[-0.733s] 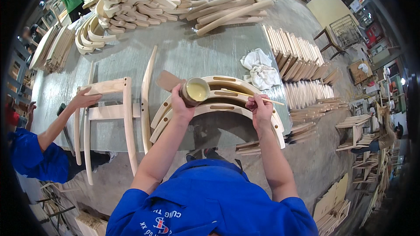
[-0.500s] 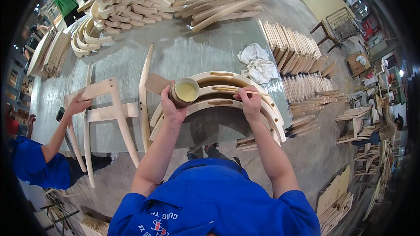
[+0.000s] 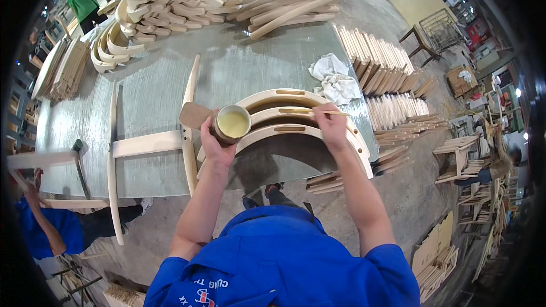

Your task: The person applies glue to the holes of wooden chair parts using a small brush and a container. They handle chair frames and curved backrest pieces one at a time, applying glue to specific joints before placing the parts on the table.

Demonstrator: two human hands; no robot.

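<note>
My left hand (image 3: 216,146) is wrapped round a brown cup (image 3: 234,123) of pale yellow liquid. A flat brown piece (image 3: 194,115) juts out left of the cup; whether it is joined to it I cannot tell. In my right hand (image 3: 332,129) is a thin wooden stick (image 3: 340,113), pinched between the fingers. Its working end lies at the slot of the middle one of three curved wooden rails (image 3: 259,118), which stand side by side at the table's near edge. Each rail has a long slot in its top face, and round holes show toward the right ends.
On the grey-green table (image 3: 153,62) stands an H-shaped wooden frame (image 3: 147,144). A mallet (image 3: 79,159) lies left of it. White rags (image 3: 335,82) sit at the right, curved parts (image 3: 162,0) are piled behind. A co-worker in blue (image 3: 54,224) handles wood at the left.
The co-worker has taken the wooden frame piece off the H-shaped frame, away to the left. My right hand still holds the stick at the middle slot; the cup sits slightly further left in view.
</note>
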